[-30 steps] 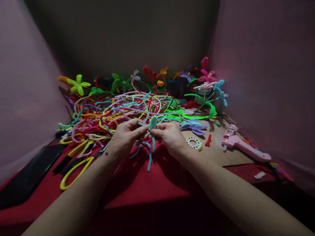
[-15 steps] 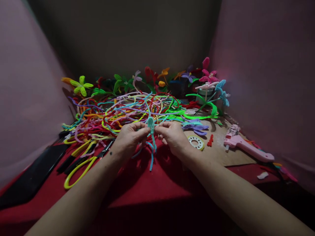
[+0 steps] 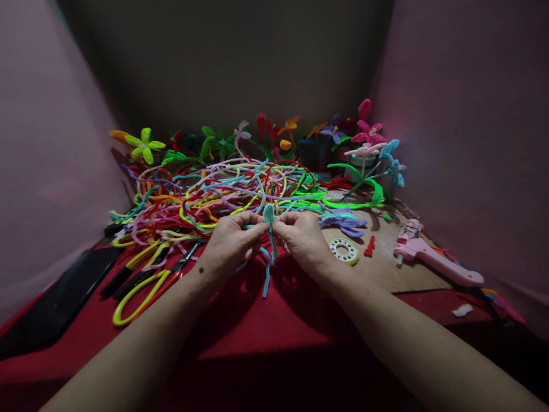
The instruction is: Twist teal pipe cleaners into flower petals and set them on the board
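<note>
Fuzzy teal petal (image 3: 269, 213), matt cloth (image 3: 257, 326)

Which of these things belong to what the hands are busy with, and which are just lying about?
In use:
- teal piece, pinched between left fingers and right fingers
- perhaps the pile of fuzzy stems, similar material

Lying about, untouched:
- scissors
- tape roll
- glue gun
- flowers

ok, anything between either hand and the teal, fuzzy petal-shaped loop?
Nothing visible: left hand and right hand both have their grip at the lower end of the teal, fuzzy petal-shaped loop. The multicoloured heap of fuzzy stems lies behind; a light-blue fuzzy strand hangs below.
</note>
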A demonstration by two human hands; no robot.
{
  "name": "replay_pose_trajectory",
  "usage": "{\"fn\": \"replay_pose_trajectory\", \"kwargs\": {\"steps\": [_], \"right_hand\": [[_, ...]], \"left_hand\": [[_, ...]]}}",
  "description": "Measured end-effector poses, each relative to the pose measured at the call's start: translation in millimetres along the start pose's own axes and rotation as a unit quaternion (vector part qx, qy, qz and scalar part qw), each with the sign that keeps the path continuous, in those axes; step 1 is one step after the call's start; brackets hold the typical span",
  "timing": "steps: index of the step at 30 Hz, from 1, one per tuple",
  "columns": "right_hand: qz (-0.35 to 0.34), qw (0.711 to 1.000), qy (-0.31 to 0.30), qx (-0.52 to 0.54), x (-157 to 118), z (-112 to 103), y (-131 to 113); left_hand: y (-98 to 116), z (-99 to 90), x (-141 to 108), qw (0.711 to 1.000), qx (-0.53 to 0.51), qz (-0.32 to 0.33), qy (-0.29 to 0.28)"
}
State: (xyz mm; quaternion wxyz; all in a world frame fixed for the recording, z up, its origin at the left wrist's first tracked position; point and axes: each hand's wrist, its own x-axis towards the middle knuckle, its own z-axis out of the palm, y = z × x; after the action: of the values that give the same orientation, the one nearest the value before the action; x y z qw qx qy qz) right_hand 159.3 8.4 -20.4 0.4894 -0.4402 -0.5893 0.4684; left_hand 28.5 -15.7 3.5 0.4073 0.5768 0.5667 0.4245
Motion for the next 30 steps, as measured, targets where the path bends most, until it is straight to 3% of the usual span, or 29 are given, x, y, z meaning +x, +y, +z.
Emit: {"fn": "replay_pose_trajectory", "kwargs": {"steps": [6,19,26,30], "right_hand": [[-0.040,0.998,0.000,-0.039,2.8,0.4,4.1],[-0.083,0.992,0.013,-0.094,-1.8,2.1,0.3],[-0.009,1.000,-0.011,0.010,0.8,3.9,1.2],[0.022,0.995,-0.063,0.075,-1.3,1.5,-4.3]], "left_hand": [[-4.6,0.5,1.4,0.998,-0.052,0.026,-0.036],[-6.0,3.8,2.7,0.992,-0.129,0.010,-0.015],[-2.5,8.5,2.6,0.984,-0.176,-0.015,-0.004],[-6.4,4.1,5.1,0.977,-0.213,-0.010,-0.017]]}}
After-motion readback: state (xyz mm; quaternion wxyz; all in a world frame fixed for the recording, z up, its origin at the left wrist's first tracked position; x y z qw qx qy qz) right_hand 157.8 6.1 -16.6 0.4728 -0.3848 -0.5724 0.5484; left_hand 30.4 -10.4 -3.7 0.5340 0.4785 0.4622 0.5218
